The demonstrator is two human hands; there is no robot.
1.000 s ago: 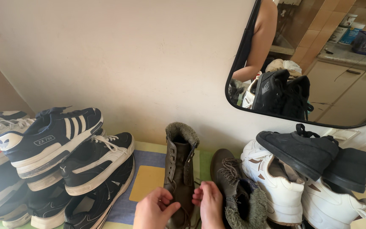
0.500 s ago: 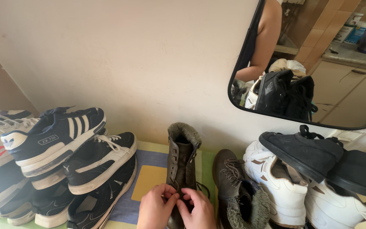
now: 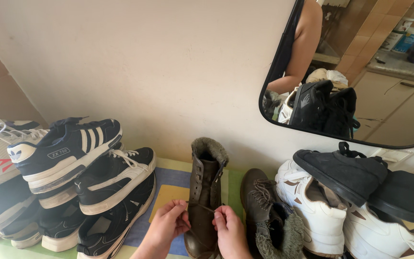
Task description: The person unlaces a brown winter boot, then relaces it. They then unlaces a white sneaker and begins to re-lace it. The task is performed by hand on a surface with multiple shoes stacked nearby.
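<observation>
Since the earlier frame both hands have drawn apart, and a thin lace [image 3: 201, 207] now stretches between them across the front of the brown boot [image 3: 203, 192]. That boot stands upright on the striped mat [image 3: 167, 187], near its back edge by the wall, with its toe cut off by the bottom of the view. The left hand [image 3: 167, 221] pinches one end of the lace between thumb and fingers; the right hand [image 3: 228, 229] is closed on the other end, though its grip is partly hidden behind its own knuckles, and both wrists run out of frame. Just right of the boot lies a second brown boot [image 3: 264, 211] on its side, touching a pile of white sneakers [image 3: 322, 211] with black shoes [image 3: 341, 170] stacked on top. Left of the mat's middle sits a heap of dark sneakers [image 3: 73, 158], its lower pairs largely buried. A mirror [image 3: 360, 72] on the wall reflects the shoes and part of an arm.
</observation>
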